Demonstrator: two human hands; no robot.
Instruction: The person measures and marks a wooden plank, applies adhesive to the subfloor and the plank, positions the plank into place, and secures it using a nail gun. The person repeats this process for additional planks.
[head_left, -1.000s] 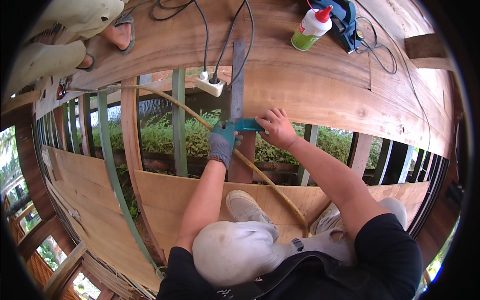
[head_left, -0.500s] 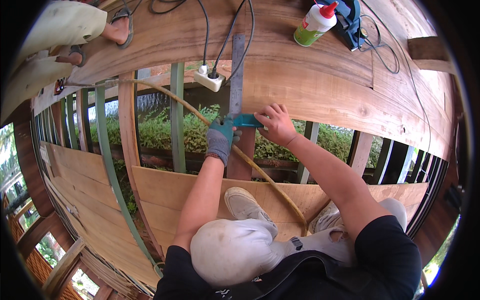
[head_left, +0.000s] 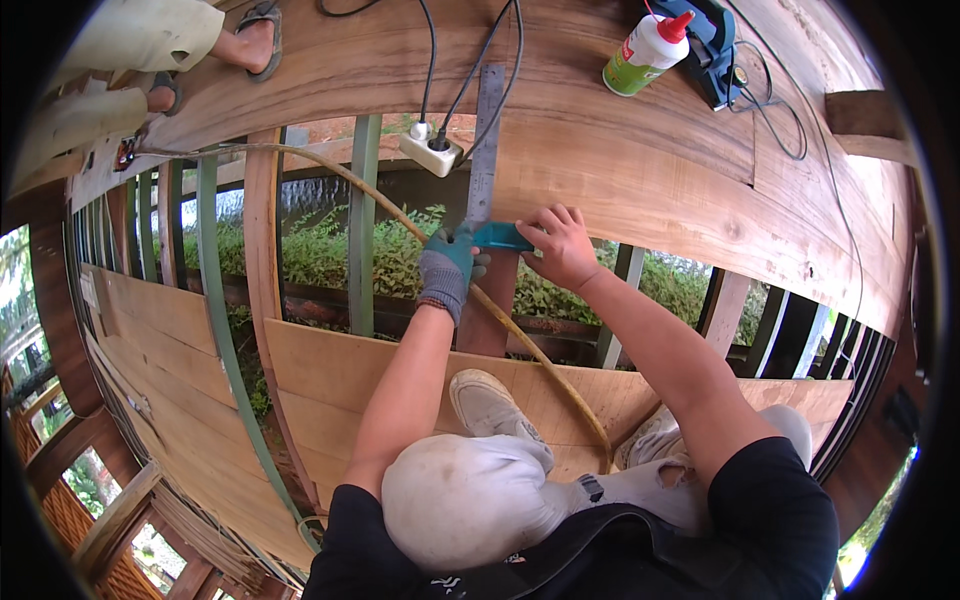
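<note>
A carpenter's square with a long steel blade (head_left: 485, 150) and a teal stock (head_left: 503, 237) lies at the near left corner of the wide wooden plank (head_left: 620, 190). Its blade runs away from me along the plank's left end. My left hand (head_left: 447, 264), in a grey and teal knit glove, is closed on the stock where it meets the blade. My bare right hand (head_left: 560, 245) pinches the stock's right end, beside the plank's near edge. A reddish wooden joist (head_left: 489, 315) shows just below the square.
A white power strip (head_left: 431, 151) with black cords sits left of the blade. A glue bottle (head_left: 640, 65) and a blue power tool (head_left: 715, 50) stand on the plank. A yellowish hose (head_left: 530, 345) crosses gaps between joists. Another person's foot (head_left: 258, 45) is at the upper left.
The view has shifted slightly, so most things sit a little farther right. Both hands keep their hold on the square, with no clear movement against the plank.
</note>
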